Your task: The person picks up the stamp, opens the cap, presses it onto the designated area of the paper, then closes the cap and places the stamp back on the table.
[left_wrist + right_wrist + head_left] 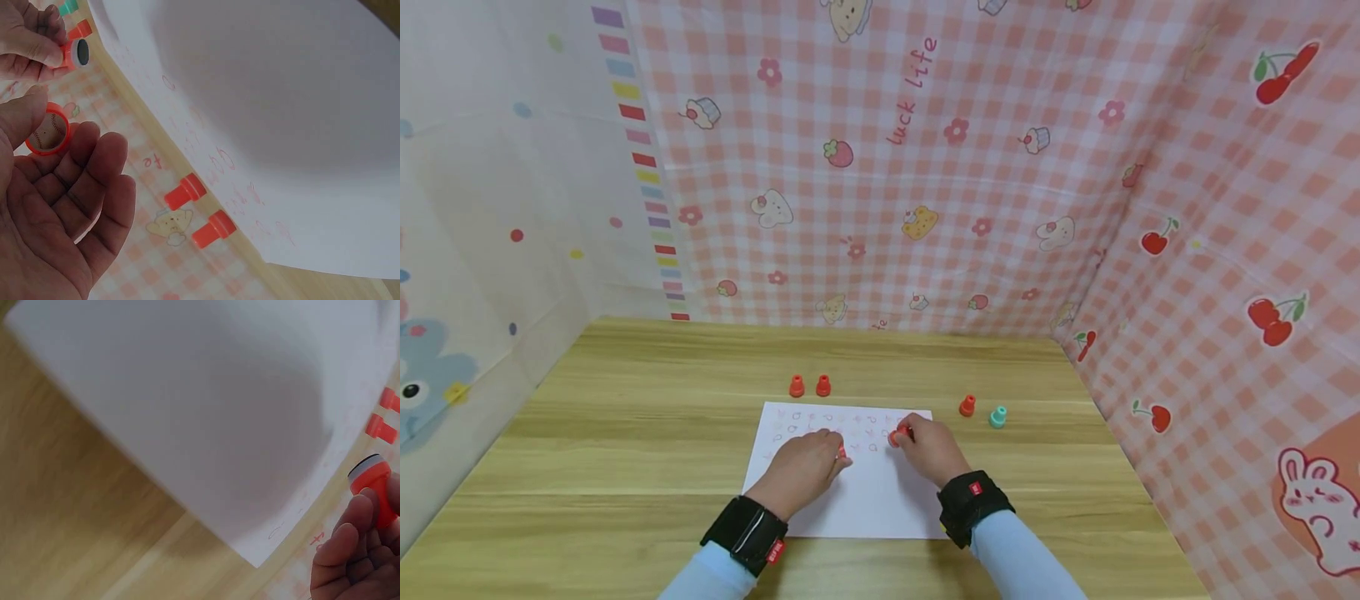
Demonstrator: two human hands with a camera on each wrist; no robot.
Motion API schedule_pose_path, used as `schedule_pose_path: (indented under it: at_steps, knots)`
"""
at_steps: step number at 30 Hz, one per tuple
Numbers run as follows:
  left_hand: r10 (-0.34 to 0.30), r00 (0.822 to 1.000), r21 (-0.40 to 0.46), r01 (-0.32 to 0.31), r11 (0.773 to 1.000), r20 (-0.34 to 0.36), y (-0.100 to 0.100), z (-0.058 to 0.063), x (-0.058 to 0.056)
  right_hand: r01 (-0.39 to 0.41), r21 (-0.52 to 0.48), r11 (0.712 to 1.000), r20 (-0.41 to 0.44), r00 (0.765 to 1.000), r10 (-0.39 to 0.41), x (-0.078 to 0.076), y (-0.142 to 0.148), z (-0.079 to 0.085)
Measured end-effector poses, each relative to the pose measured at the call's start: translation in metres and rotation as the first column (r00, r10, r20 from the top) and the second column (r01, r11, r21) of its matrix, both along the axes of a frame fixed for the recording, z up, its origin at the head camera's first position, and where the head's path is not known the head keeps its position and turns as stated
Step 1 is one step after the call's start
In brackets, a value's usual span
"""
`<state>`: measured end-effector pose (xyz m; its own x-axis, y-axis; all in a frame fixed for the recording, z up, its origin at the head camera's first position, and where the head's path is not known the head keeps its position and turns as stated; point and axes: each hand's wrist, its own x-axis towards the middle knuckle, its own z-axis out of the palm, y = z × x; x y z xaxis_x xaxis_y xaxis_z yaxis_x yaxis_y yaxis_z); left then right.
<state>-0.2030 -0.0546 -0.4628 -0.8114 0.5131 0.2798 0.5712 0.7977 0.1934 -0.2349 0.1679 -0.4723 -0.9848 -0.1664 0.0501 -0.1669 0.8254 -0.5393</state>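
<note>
My right hand (pixel 931 448) pinches a red stamp (pixel 373 481) between thumb and fingers, over the upper right of a white paper sheet (pixel 880 500). In the left wrist view the dark face of that stamp shows inside a pale collar. My left hand (pixel 797 473) holds a small round red cap (pixel 48 132) with a baseball picture in it, between thumb and forefinger, while its other fingers are loosely bent. Rows of small faint red and dark prints (pixel 871 419) run along the sheet's far part.
Two red stamps stand behind the sheet, a left one (pixel 797 386) and a right one (pixel 823 385). To the sheet's right stand another red stamp (pixel 967 406) and a teal stamp (pixel 997 417). The wooden table (pixel 625 433) ends at patterned cloth (pixel 850 275) behind.
</note>
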Motion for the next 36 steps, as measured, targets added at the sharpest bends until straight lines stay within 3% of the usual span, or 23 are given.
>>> schedule_pose_path:
  at_steps: [6,14,22,36]
  knots:
    - [0.003,1.000,-0.003,-0.003,1.000,-0.015,0.000,0.000,0.000,-0.075,0.239,0.968,-0.085,0.992,0.098,-0.002,-0.004,-0.002]
    - [0.006,1.000,0.005,-0.006,1.000,-0.006,-0.001,0.000,0.000,-0.107,0.438,0.893,-0.143,0.972,0.187,-0.003,-0.012,-0.003]
    - [0.004,1.000,-0.014,-0.004,1.000,-0.012,-0.001,0.002,0.001,-0.133,0.497,0.857,-0.163,0.956,0.243,-0.004,-0.016,-0.003]
    - [0.012,1.000,-0.007,-0.012,1.000,0.013,-0.002,0.000,0.001,-0.208,0.561,0.801,-0.089,0.947,0.308,-0.006,-0.020,0.000]
